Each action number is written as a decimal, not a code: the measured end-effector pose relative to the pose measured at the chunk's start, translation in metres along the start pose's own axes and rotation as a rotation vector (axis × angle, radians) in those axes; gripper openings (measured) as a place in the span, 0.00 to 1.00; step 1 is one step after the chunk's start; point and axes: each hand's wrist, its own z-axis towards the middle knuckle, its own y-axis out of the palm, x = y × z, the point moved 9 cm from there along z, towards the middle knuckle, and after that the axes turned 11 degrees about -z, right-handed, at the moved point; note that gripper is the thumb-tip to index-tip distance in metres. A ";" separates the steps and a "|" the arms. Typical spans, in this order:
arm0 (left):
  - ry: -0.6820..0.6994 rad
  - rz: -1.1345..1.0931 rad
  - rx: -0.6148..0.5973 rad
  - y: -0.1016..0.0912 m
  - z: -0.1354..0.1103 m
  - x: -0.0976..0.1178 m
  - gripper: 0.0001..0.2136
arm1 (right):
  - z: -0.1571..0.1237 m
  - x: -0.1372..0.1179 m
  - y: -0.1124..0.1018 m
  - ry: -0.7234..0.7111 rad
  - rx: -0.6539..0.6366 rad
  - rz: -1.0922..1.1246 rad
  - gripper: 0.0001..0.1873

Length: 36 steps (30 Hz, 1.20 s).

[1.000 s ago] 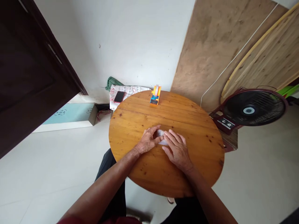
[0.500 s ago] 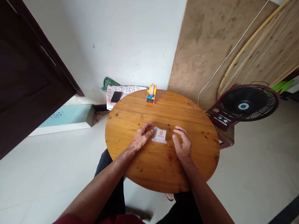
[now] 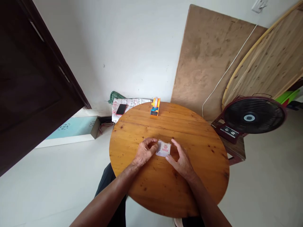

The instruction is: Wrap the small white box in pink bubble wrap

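A small folded clear plastic packet [image 3: 163, 148] with a red mark lies flat near the middle of the round wooden table [image 3: 201, 164]. My left hand [image 3: 144, 152] rests on the table at the packet's left edge, fingers curled and touching it. On the packet's right side my right hand [image 3: 180, 156] has its fingers and thumb spread along the edge. A small orange and blue object [image 3: 155, 107] stands at the table's far edge.
A dark floor fan [image 3: 252, 116] stands to the right of the table. Wooden boards [image 3: 203, 60] lean on the wall behind. A printed sack with a phone [image 3: 121, 109] on it lies on the floor at the far left, next to a dark door [image 3: 30, 82].
One second ago both hands covered the packet. They then drew apart and left it bare. Now both have come back to its edges.
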 end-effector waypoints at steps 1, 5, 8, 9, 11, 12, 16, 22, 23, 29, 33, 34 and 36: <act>0.018 0.036 -0.013 0.001 0.000 0.002 0.14 | 0.000 0.000 0.003 0.006 -0.032 0.003 0.39; 0.062 0.117 -0.079 0.006 -0.001 0.005 0.13 | 0.002 0.000 0.011 0.022 -0.111 0.010 0.42; 0.067 0.103 -0.083 0.007 -0.002 0.004 0.14 | 0.002 0.001 0.011 0.044 -0.110 0.001 0.39; 0.068 0.099 -0.080 0.007 -0.002 0.004 0.14 | 0.002 0.002 0.010 0.048 -0.103 -0.003 0.38; 0.066 0.093 -0.081 0.007 -0.002 0.003 0.15 | 0.002 0.002 0.009 0.049 -0.094 -0.008 0.36; 0.061 0.091 -0.086 0.008 -0.002 0.002 0.15 | 0.002 0.002 0.009 0.048 -0.089 -0.008 0.36; 0.050 0.091 -0.118 0.011 -0.003 0.001 0.17 | 0.000 0.002 0.007 0.050 -0.083 -0.010 0.35; 0.045 0.107 -0.158 0.016 -0.006 0.008 0.15 | -0.001 -0.005 0.005 0.027 -0.090 0.006 0.35; 0.041 0.108 -0.158 0.016 -0.007 0.009 0.15 | -0.001 -0.006 0.005 0.028 -0.096 0.015 0.35; 0.055 0.125 -0.152 0.016 -0.008 0.017 0.13 | -0.002 -0.007 0.003 0.036 -0.073 0.134 0.29; 0.085 0.142 -0.187 0.018 -0.009 0.019 0.12 | -0.001 -0.009 0.002 0.061 -0.020 0.155 0.21; 0.085 0.138 -0.194 0.018 -0.009 0.018 0.12 | 0.000 -0.009 0.001 0.063 -0.013 0.161 0.20; 0.077 0.125 -0.197 0.018 -0.008 0.015 0.13 | 0.000 -0.009 0.000 0.067 0.011 0.168 0.19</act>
